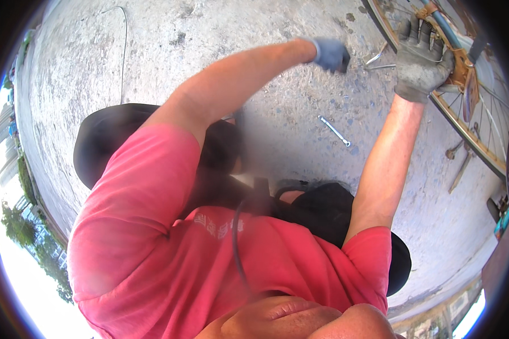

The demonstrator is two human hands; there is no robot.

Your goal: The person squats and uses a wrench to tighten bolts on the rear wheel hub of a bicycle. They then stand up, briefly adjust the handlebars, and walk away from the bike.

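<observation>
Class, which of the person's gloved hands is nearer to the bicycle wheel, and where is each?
Right. The right hand overlaps the bicycle wheel in view; contact is unclear. The left hand is farther left, over the ground, apart from the wheel.

This is an open-air place on rough, stained concrete ground (300,93), lit by daylight, with trees (18,226) and a strip of bright sky (25,282) along the left edge. A spoked bicycle wheel (465,133) at the far right and a loose spanner (333,131) (lying straight on the concrete) suggest an improvised outdoor workshop.
</observation>
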